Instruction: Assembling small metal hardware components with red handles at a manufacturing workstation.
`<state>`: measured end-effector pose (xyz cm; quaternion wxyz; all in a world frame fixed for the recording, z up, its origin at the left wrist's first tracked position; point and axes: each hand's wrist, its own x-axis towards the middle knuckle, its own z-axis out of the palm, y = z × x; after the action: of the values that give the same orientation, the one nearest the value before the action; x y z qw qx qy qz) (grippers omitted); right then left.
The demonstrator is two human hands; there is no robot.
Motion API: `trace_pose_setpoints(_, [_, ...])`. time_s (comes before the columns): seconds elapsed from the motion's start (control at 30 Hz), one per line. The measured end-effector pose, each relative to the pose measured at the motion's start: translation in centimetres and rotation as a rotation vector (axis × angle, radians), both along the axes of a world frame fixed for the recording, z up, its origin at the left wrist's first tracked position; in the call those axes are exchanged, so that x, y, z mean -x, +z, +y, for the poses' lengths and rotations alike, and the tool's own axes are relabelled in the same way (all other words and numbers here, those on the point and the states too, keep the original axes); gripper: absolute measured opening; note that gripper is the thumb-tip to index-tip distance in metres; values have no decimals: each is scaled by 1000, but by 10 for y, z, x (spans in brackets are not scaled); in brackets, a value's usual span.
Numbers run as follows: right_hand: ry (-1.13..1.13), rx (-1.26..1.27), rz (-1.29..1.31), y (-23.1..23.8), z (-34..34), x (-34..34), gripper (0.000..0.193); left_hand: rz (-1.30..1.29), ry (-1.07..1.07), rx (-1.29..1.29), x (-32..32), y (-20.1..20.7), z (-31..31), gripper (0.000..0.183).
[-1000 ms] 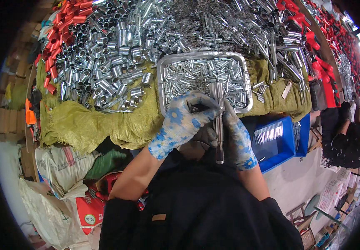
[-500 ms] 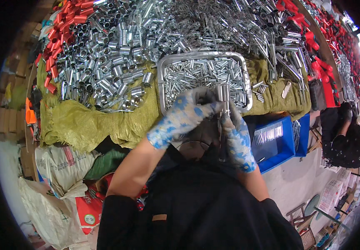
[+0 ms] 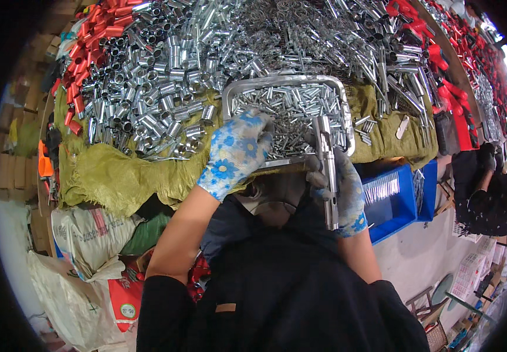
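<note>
My right hand (image 3: 347,190), in a white and blue patterned glove with grey fingers, is closed around a long shiny chrome metal tube (image 3: 328,167). The tube stands nearly lengthwise in front of me, its wider far end reaching over the tray's near rim. My left hand (image 3: 238,146), gloved alike, is at the near left part of a metal tray (image 3: 349,117). Its fingers curl down beside the small metal pins (image 3: 315,97) heaped there. Whatever those fingertips hold, if anything, is hidden.
Chrome threaded sleeves (image 3: 142,94) are piled left of the tray on yellow-green woven cloth (image 3: 112,182). Wire springs (image 3: 282,29) and rods lie behind it, red handles (image 3: 435,58) on the right. Blue bins (image 3: 406,202) stand lower right. Another person (image 3: 488,199) sits far right.
My hands have come apart. The left has moved left and back to the tray's pins; the right has drawn the chrome tube slightly right and nearer, showing more of its length.
</note>
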<state>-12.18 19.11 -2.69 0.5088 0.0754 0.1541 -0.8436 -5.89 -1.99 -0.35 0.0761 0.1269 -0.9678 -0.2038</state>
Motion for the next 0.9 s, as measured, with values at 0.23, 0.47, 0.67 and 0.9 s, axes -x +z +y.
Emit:
trace_pose_setpoints(0.23, [64, -75, 56, 16, -7, -1, 50, 164, -4, -507, 1, 21, 10, 16])
trace_pose_setpoints(0.47, [33, -130, 16, 16, -10, -3, 42, 94, 118, -1431, 1, 4, 40, 13])
trace_pose_setpoints(0.67, [62, 15, -2, 24, -14, -4, 46, 385, 38, -1770, 2, -24, 55, 18])
trace_pose_setpoints(0.9, [52, -9, -20, 10, -12, -1, 50, 380, -17, -1663, -3, -5, 53, 27])
